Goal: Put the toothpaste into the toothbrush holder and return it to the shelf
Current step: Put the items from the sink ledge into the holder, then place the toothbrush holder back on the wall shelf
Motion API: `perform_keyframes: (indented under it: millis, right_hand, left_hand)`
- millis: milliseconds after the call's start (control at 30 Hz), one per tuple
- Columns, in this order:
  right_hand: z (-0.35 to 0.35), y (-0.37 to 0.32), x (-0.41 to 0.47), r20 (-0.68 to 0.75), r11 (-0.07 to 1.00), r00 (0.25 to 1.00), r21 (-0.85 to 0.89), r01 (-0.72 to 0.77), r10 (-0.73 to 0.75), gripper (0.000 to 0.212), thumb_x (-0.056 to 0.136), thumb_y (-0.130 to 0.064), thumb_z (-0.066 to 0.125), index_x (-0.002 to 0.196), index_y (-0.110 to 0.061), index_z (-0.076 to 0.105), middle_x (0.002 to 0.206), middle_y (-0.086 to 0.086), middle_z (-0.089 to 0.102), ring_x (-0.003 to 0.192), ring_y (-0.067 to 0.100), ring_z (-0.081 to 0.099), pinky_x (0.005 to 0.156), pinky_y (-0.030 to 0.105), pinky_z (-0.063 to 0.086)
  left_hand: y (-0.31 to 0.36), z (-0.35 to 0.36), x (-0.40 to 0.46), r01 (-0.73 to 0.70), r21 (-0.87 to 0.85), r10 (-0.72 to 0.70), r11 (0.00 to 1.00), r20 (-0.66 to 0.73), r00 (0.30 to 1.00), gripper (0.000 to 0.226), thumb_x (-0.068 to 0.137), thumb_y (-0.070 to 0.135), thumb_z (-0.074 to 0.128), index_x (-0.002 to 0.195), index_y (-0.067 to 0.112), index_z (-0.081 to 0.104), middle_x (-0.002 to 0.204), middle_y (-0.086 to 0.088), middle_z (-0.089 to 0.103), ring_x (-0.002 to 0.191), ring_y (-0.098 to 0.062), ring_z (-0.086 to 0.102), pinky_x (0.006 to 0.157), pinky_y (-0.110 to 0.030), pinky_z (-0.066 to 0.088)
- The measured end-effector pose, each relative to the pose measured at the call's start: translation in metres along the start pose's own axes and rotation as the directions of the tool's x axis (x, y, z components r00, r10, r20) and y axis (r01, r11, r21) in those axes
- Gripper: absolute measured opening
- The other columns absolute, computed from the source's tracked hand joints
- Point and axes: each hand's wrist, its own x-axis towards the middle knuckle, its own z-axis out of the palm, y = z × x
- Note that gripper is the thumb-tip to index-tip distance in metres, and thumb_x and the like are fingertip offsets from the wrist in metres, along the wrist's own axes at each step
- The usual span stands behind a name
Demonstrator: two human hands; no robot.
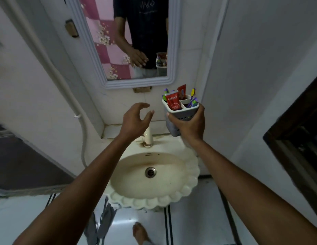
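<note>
My right hand grips a grey perforated toothbrush holder from below and holds it up above the right side of the sink. A red Colgate toothpaste tube stands in its front left compartment. A second red tube rises behind it, and several coloured toothbrushes stick out of the other compartments. My left hand hovers to the left of the holder, fingers spread and curled, holding nothing. No shelf can be made out.
A cream scalloped sink sits below my arms, with a tap at its back. A white-framed mirror hangs on the wall above. A white pipe runs down the left. A dark frame stands at right.
</note>
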Motion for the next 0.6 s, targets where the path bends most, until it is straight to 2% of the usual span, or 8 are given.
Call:
perform_keyframes:
  millis: [100,167,300,433,600]
  right_hand:
    - [-0.017,-0.023,0.01,-0.011,0.999,0.999,0.025,0.046,-0.046,0.119,0.053,-0.079,0.099,0.147,-0.024,0.051,0.139,-0.003,0.069,0.124,0.023,0.07,0.094,0.036,0.063]
    - [-0.027,-0.043,0.018,-0.041,0.996,0.996,0.041,0.084,-0.083,0.12,0.053,-0.081,0.096,0.147,-0.022,0.052,0.139,-0.001,0.069,0.124,0.024,0.07,0.095,0.039,0.063]
    - [-0.046,-0.092,0.033,-0.103,0.979,0.982,0.116,0.169,-0.157,0.121,0.053,-0.081,0.094,0.148,-0.02,0.052,0.141,0.001,0.066,0.128,0.025,0.066,0.097,0.038,0.06]
    - [-0.063,-0.154,0.054,-0.159,0.957,0.968,0.186,0.224,-0.195,0.117,0.053,-0.078,0.098,0.146,-0.024,0.052,0.138,-0.003,0.065,0.127,0.022,0.066,0.097,0.038,0.062]
    - [-0.084,-0.235,0.082,-0.229,0.922,0.939,0.235,0.308,-0.255,0.115,0.05,-0.079,0.1,0.14,-0.025,0.053,0.134,-0.006,0.067,0.122,0.02,0.069,0.096,0.037,0.065]
  left_hand:
    - [0.023,-0.015,0.003,-0.034,0.014,0.035,0.999,-0.053,0.998,0.043,0.101,0.047,0.069,0.133,0.018,0.069,0.134,-0.001,0.071,0.126,-0.016,0.065,0.106,-0.038,0.052]
    - [0.036,-0.027,0.009,-0.065,0.017,0.066,0.998,-0.096,0.993,0.042,0.1,0.047,0.07,0.131,0.018,0.07,0.131,0.001,0.072,0.123,-0.015,0.066,0.106,-0.039,0.054]
    - [0.061,-0.052,0.028,-0.11,0.045,0.115,0.993,-0.141,0.983,0.046,0.101,0.049,0.069,0.133,0.016,0.069,0.131,-0.001,0.072,0.12,-0.015,0.066,0.099,-0.031,0.052]
    - [0.095,-0.085,0.059,-0.196,0.045,0.201,0.98,-0.175,0.964,0.051,0.101,0.054,0.066,0.138,0.02,0.064,0.137,0.0,0.068,0.124,-0.015,0.063,0.102,-0.041,0.056]
    - [0.144,-0.135,0.099,-0.283,0.056,0.287,0.957,-0.287,0.914,0.057,0.097,0.064,0.06,0.136,0.022,0.063,0.136,0.001,0.067,0.121,-0.013,0.063,0.099,-0.044,0.058]
